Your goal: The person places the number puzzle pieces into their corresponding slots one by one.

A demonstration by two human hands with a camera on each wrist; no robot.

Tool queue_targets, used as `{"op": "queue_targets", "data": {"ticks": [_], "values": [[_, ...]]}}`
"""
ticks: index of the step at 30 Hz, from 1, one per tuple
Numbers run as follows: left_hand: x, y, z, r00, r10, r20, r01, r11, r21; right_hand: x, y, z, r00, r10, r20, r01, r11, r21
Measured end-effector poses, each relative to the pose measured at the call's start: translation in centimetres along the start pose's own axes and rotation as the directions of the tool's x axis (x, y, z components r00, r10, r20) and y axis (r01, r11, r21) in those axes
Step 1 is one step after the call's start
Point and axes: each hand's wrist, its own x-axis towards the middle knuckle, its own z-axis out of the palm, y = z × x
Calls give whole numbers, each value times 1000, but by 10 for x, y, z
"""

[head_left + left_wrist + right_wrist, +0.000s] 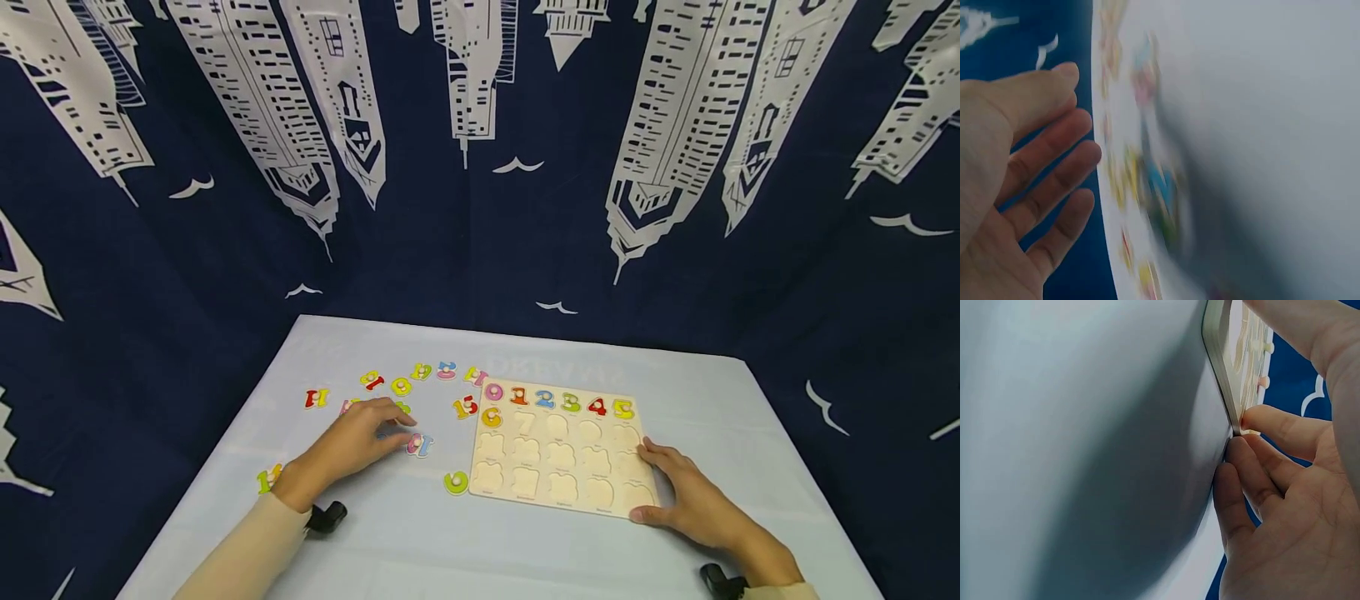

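The wooden number puzzle board [558, 454] sits on the pale table [420, 533], right of centre. Its top row holds 0 to 5, with a 6 below at 9 o'clock; the other slots are bare cut-outs. The right hand [686, 496] pinches the board's near-right corner, thumb on top. At 9 o'clock from the board, the left hand [352, 446] hovers with loose fingers over scattered loose numbers [405, 387], holding nothing.
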Motion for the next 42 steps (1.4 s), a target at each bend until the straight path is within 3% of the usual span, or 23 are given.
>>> {"op": "queue_targets", "data": {"ticks": [4, 8, 13, 17, 22, 30, 36, 42], "values": [[-34, -29, -21, 999, -40, -17, 40, 999, 7, 1, -1, 0, 1000, 3, 9, -3, 1000, 7], [-57, -53, -37, 996, -89, 0, 89, 996, 18, 2, -1, 0, 1000, 14, 10, -14, 1000, 19], [-77, -73, -51, 994, -92, 56, 91, 996, 21, 1, 0, 1, 1000, 16, 19, -16, 999, 32], [-84, -80, -56, 991, -61, 115, 65, 997, -34, -1, 1, 2, 1000, 21, 21, -22, 999, 33], [-84, -84, -55, 992, -8, 129, 17, 997, -71, 0, 0, 3, 1000, 18, 13, -18, 1000, 25], [-80, -82, -49, 996, 4, 89, 2, 998, -69, 2, -2, 4, 1000, 20, 16, -20, 1000, 15], [-65, -63, -39, 999, 36, 3, -36, 998, -50, 2, -3, 3, 1000, 16, 12, -16, 1000, 7], [-41, -39, -22, 995, 88, -49, -91, 994, -64, 2, -3, 2, 1000, 19, 17, -19, 1000, 11]]}}
